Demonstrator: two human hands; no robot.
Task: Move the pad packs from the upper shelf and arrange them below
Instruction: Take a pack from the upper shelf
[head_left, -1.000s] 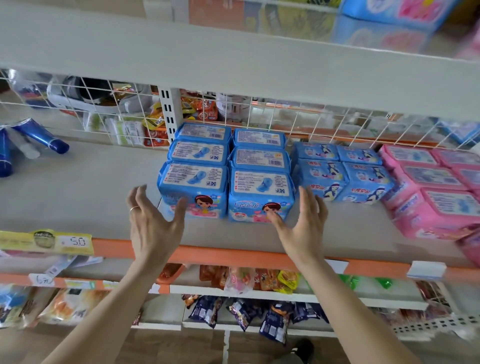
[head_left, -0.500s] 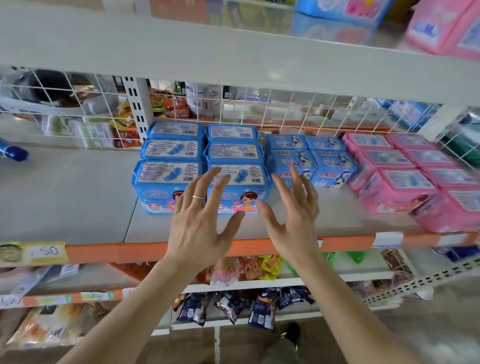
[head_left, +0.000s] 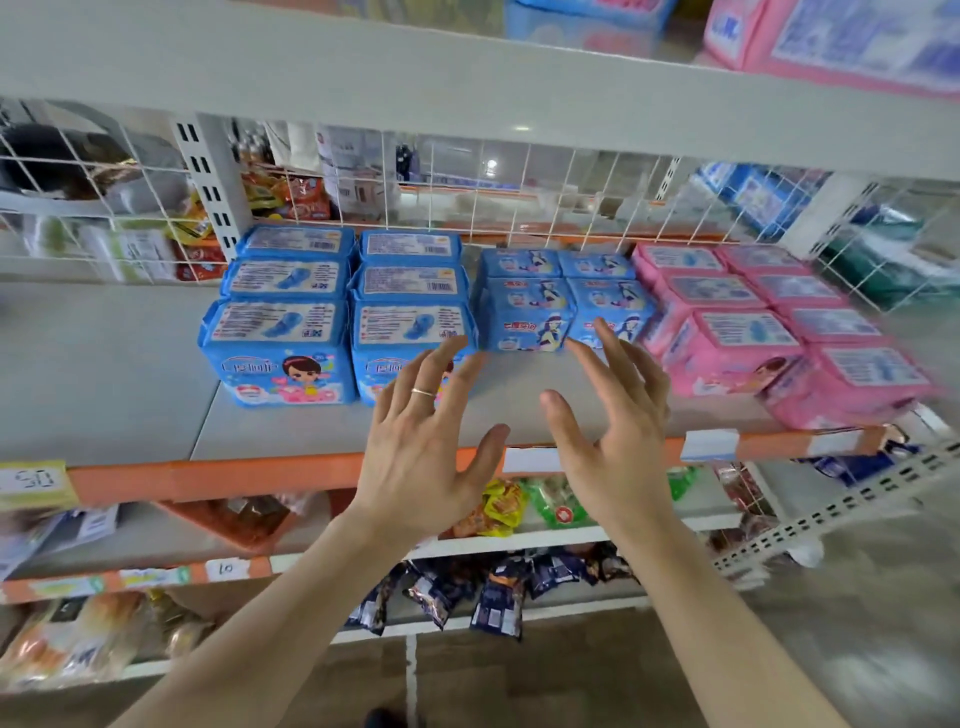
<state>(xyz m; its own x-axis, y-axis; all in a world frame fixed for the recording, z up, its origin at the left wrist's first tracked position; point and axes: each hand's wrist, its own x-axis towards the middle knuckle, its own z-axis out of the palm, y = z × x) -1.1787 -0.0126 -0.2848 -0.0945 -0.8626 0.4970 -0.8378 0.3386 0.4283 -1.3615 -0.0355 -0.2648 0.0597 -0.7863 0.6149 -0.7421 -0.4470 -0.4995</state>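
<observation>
Two hands, one view.

Head view:
- Left hand (head_left: 421, 457), with a ring (head_left: 423, 392) on one finger: fingers spread and straight, holding nothing.
- Right hand (head_left: 613, 441): fingers spread the same way, also holding nothing.
- Both hover side by side over the near edge of the middle shelf (head_left: 260, 475). The right fingertips overlap the near small blue pack, but whether they touch it cannot be told.
- Large blue packs (head_left: 280, 353): six, in two columns of three running near to far, to the left of the hands.
- Small blue packs (head_left: 524, 317): four showing, two by two, just beyond the fingertips, long sides running left to right.
- Pink packs (head_left: 737, 348): about seven in two columns at the right, blurred.
- Upper shelf (head_left: 363, 67): one pink pack (head_left: 831, 36) and one blue pack (head_left: 587, 21), both cut off by the frame.

Judgement: the stock left to bring down lies above and to the right of both hands. The right hand is nearer, so an upward reach would come next.
</observation>
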